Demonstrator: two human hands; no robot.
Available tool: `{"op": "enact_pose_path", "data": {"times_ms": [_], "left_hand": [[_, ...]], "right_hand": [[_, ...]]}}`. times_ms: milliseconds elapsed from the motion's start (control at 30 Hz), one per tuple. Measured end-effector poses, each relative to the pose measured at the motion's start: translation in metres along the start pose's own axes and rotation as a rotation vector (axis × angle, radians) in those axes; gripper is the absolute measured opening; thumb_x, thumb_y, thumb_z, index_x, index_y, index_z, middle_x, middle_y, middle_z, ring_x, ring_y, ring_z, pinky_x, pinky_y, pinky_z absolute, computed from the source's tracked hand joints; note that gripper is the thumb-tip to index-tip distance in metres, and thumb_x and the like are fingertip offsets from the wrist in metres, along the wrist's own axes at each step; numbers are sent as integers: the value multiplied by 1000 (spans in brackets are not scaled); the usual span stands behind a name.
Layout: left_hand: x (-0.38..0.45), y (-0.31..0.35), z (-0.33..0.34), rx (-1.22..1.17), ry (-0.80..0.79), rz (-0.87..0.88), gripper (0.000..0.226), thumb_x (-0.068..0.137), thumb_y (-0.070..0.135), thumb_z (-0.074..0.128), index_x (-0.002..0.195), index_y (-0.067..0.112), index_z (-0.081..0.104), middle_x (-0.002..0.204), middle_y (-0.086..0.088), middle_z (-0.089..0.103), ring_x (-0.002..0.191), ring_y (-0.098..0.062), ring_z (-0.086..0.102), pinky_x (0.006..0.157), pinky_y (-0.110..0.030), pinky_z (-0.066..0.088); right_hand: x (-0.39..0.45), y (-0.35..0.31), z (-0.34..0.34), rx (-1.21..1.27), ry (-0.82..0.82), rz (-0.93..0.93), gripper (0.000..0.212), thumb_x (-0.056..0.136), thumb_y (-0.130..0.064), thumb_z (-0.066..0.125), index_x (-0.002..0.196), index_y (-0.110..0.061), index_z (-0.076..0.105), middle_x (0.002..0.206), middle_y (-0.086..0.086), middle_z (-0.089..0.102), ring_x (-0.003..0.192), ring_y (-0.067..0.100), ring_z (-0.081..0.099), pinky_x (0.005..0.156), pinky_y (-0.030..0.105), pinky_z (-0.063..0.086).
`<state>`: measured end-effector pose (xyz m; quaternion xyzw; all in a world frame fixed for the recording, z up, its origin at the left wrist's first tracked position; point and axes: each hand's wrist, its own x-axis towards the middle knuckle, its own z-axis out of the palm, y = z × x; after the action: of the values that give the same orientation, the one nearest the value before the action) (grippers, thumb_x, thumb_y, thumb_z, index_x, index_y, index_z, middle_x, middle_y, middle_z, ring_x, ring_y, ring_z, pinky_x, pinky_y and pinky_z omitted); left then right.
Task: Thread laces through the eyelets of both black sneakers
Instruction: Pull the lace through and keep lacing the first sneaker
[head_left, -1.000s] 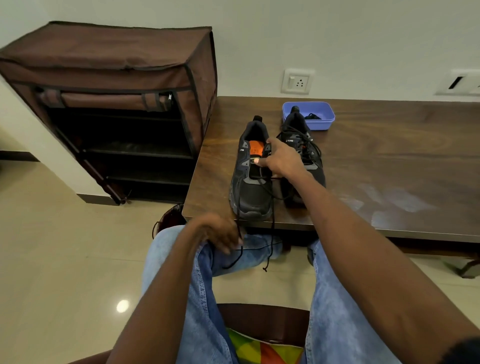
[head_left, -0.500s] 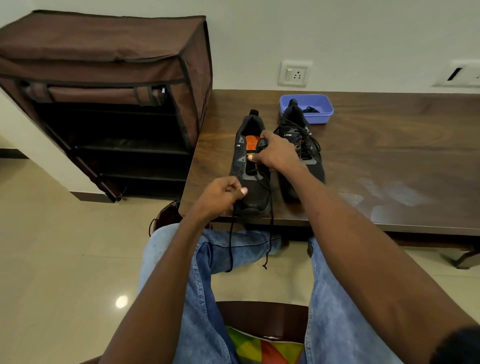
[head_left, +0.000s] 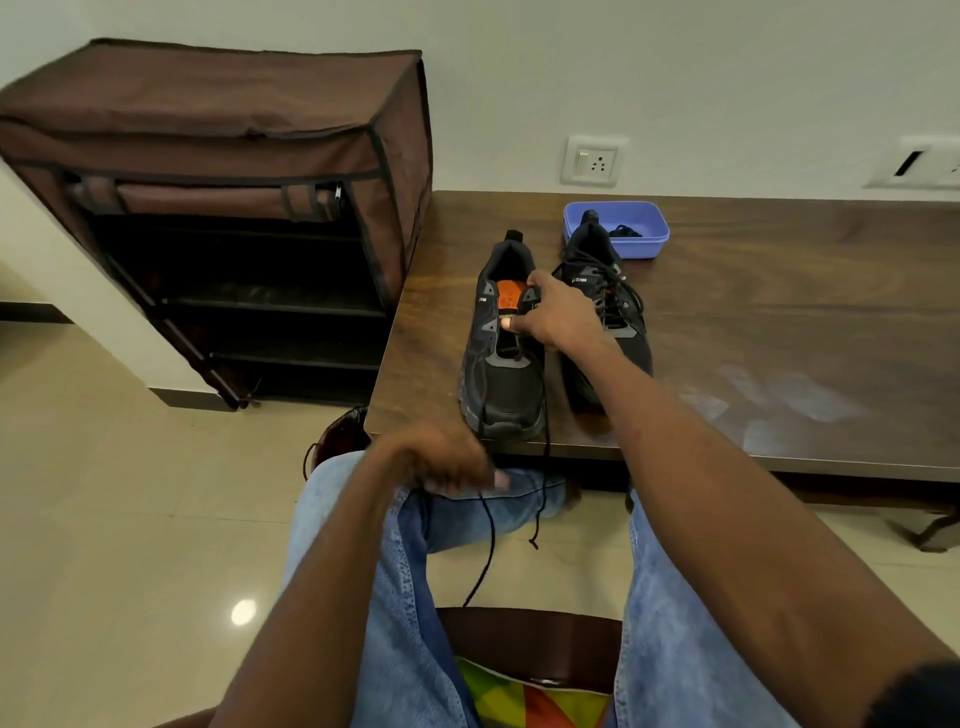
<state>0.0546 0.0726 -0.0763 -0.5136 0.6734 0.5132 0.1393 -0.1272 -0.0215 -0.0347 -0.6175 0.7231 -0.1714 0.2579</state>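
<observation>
Two black sneakers stand side by side on the wooden table (head_left: 779, 312), toes toward me. The left sneaker (head_left: 501, 374) has an orange insole and a black lace (head_left: 485, 540) through its lowest eyelets, both ends hanging over the table edge. My right hand (head_left: 553, 314) grips this sneaker's right eyelet flap, thumb on the tongue area. My left hand (head_left: 447, 460), blurred, is below the table edge above my knee and pinches one end of the lace. The right sneaker (head_left: 610, 291) is fully laced and partly hidden by my right forearm.
A blue plastic tub (head_left: 636, 221) holding a dark lace sits behind the right sneaker. A brown fabric shoe rack (head_left: 234, 197) stands left of the table. My knees in jeans and a wooden chair seat lie below. A wall socket (head_left: 592, 161) is behind.
My left hand rose to the table edge half a second ago, then dropped back toward my knee, drawing the lace end down. My right hand stayed on the left sneaker.
</observation>
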Motion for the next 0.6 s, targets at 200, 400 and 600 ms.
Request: {"op": "enact_pose_path", "data": {"times_ms": [200,400,600], "left_hand": [[19,6,-24,-459,830,200,28,92,43,67,86,17,57,76,2,60,67,-10,55,62,-27,46],[34,0,-22,-485,814,295,22,98,21,60,77,17,56,75,-1,57,71,-13,53,68,-31,45],[20,-12,-29,-642,608,350,31,90,-2,61,64,13,55,74,-4,56,72,-13,52,75,-28,43]], "right_hand": [[3,1,5,-21,5,-27,75,83,-41,77,147,-29,39,139,9,58,125,35,55,99,44,47],[4,4,5,1,7,-22,73,85,-43,75,147,-29,38,135,9,60,121,35,56,98,44,48],[1,5,7,37,15,-12,69,87,-41,72,145,-28,38,129,11,63,119,36,57,98,45,47]]}}
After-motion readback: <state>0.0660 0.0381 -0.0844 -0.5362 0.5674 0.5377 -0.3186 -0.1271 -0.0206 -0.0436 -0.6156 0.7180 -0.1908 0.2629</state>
